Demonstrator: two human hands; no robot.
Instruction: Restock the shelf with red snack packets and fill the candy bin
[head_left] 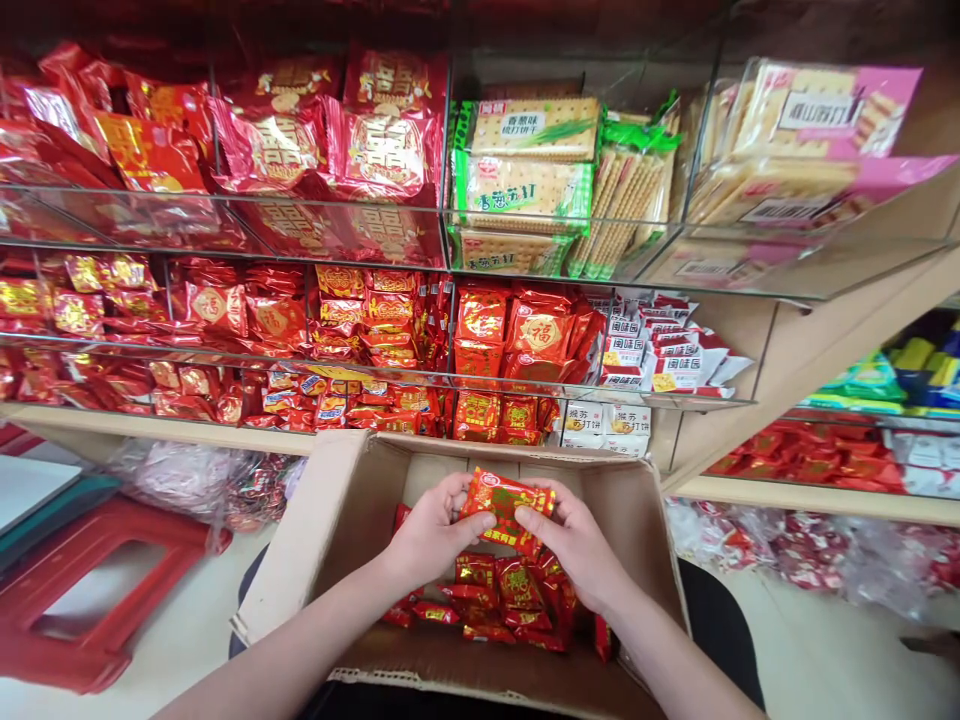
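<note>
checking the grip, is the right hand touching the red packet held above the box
Touching: the head view shows the right hand's thumb pressed on the front of the red packet.

Red snack packet (507, 512), gold print, between both hands (505, 528)

Tiered shelves (225, 432) bear red packets (169, 150) at ten o'clock, green-edged crackers (525, 190) at twelve and pink-ended crackers (832, 110) at two. The pale floor (787, 630) carries a red plastic stool (82, 650) at eight, bagged goods (847, 560) at four.
</note>
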